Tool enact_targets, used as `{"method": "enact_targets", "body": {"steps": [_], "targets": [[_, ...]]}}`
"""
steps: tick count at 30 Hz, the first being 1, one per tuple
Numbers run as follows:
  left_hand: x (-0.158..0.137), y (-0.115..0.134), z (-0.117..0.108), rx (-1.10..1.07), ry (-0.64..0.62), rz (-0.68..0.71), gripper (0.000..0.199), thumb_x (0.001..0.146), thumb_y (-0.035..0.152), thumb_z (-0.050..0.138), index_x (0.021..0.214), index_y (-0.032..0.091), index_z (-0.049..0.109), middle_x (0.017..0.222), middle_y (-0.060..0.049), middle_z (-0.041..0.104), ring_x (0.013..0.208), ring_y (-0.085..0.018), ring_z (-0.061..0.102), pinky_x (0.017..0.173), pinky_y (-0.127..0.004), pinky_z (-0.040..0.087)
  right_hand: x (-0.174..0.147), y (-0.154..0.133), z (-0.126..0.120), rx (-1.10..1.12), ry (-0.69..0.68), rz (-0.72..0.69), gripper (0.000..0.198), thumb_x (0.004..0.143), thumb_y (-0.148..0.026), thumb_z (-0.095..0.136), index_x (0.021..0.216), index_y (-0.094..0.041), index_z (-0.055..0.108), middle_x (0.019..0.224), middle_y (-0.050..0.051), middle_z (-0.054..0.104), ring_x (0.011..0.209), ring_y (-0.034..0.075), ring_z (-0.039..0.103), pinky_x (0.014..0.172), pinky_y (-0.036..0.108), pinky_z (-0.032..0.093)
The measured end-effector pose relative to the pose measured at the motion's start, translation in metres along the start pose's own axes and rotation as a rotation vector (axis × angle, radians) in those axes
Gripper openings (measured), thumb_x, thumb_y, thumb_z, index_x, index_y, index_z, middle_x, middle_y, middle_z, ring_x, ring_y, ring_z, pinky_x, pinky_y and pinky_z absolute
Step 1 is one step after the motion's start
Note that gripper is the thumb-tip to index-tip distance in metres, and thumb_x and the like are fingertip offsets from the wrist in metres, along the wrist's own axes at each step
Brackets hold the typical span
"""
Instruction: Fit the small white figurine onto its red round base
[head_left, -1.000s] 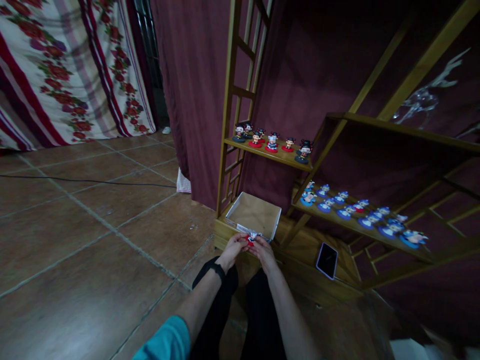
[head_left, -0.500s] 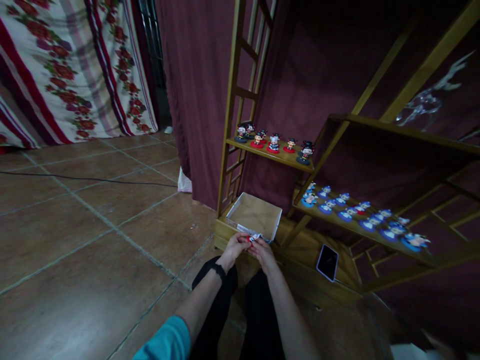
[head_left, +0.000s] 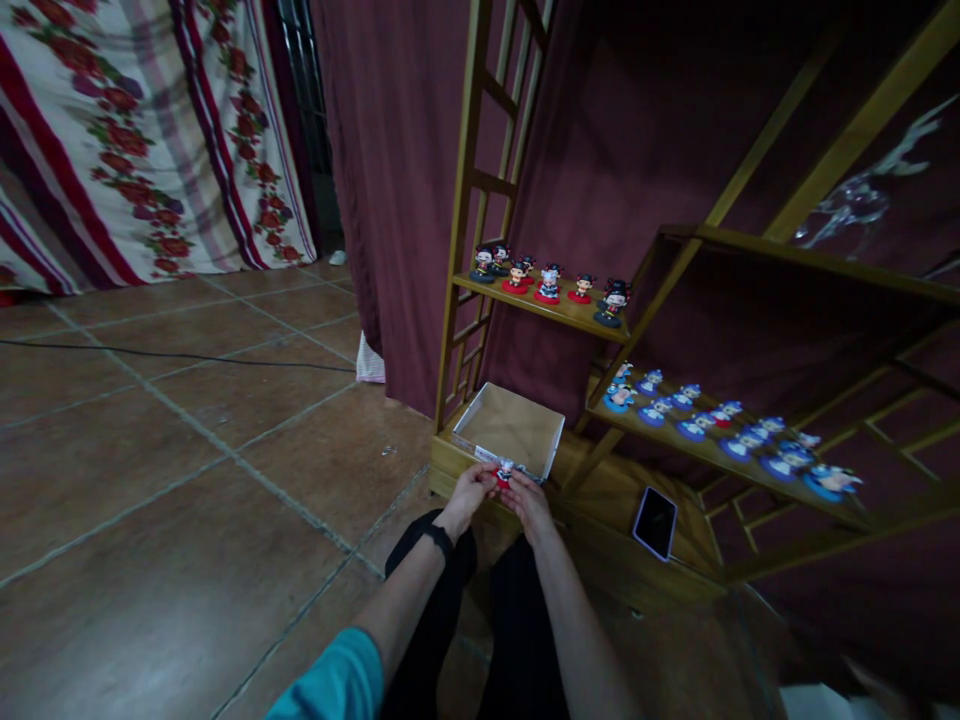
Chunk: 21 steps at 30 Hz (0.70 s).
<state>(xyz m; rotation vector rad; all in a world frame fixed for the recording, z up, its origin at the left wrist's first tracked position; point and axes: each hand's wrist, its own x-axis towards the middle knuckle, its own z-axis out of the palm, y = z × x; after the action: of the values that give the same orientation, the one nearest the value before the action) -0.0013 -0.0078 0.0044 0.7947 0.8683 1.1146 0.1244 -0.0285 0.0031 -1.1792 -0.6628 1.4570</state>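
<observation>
Between my two hands is a small figurine with a white-grey top and a red base, held upright just in front of a shallow box. My left hand pinches its left side, and my right hand has its fingers closed on the right side. The open white box with a tan bottom rests on the low wooden ledge, its near edge partly hidden behind the figurine and fingers. A dark band circles my left wrist.
Red and black figurines stand on the upper left shelf. Several blue-based figurines line the lower right shelf. A phone lies on the ledge at right. A clear ornament is at upper right. A black cable crosses the tiled floor.
The figurine has been turned from tilted sideways to upright between my fingers. Both hands stay nearly in the same place by the box.
</observation>
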Motion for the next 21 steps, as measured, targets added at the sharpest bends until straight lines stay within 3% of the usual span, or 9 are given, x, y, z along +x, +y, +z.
{"method": "enact_targets", "body": {"steps": [13, 21], "targets": [[0.0040, -0.0030, -0.0026, -0.062, 0.035, -0.051, 0.018, 0.068, 0.015, 0.062, 0.085, 0.010, 0.064, 0.071, -0.007, 0.065, 0.055, -0.009, 0.057, 0.056, -0.020, 0.044, 0.0003, 0.0000, 0.0001, 0.005, 0.005, 0.023, 0.041, 0.056, -0.035, 0.071, 0.093, -0.020, 0.064, 0.076, 0.002, 0.068, 0.063, 0.012, 0.061, 0.063, 0.025, 0.048], [0.0016, -0.0012, -0.0010, 0.063, -0.016, -0.008, 0.034, 0.055, 0.014, 0.072, 0.088, 0.011, 0.062, 0.060, 0.000, 0.059, 0.051, -0.007, 0.051, 0.051, -0.018, 0.039, 0.0040, 0.0031, -0.0003, -0.008, 0.023, 0.006, 0.035, 0.057, -0.032, 0.071, 0.090, -0.021, 0.065, 0.074, 0.001, 0.067, 0.060, 0.011, 0.060, 0.063, 0.026, 0.048]]}}
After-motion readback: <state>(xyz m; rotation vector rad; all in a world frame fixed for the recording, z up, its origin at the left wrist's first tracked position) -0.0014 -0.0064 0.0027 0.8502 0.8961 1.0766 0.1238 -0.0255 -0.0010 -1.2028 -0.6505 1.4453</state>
